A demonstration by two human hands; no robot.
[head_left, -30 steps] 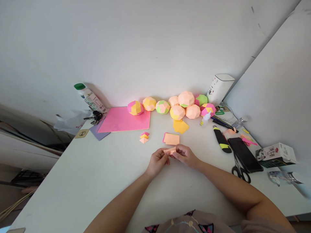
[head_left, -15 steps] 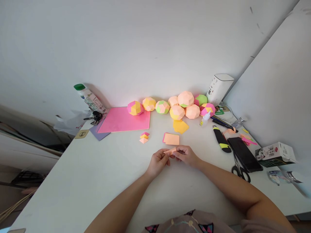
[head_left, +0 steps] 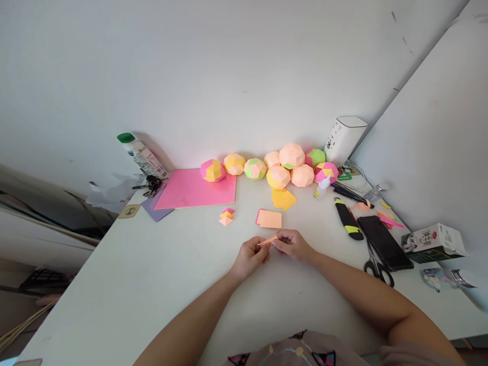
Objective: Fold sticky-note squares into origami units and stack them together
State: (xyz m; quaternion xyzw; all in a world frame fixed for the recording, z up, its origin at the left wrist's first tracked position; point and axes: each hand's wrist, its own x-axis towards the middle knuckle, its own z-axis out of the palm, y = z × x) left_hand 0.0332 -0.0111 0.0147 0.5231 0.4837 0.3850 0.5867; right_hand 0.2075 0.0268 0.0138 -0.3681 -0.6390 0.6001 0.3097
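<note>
Between my two hands is a small folded piece of peach paper (head_left: pixel 268 241), mostly covered by the fingers. My left hand (head_left: pixel 249 258) pinches its left end, and my right hand (head_left: pixel 294 245) grips the right end between thumb and fingers. Just beyond the hands lie rectangular peach paper sheets (head_left: pixel 270 219) with a pink edge showing beneath. To the left sit small folded paper pieces (head_left: pixel 226 217) in pink, yellow and peach. Farther back are yellow paper sheets (head_left: pixel 284 199).
Several faceted paper balls (head_left: pixel 292 156) line the wall, one on a pink board (head_left: pixel 186 189). To the right are a glue bottle (head_left: pixel 322 187), box cutter (head_left: pixel 348 219), scissors (head_left: pixel 378 270), phone (head_left: pixel 385 243) and carton (head_left: pixel 433 242). A green-capped bottle (head_left: pixel 143 156) leans at back left.
My left hand has shifted slightly down and right, and the folded peach paper is now tilted more steeply. My right hand has barely moved. Both hands keep hold of the paper.
</note>
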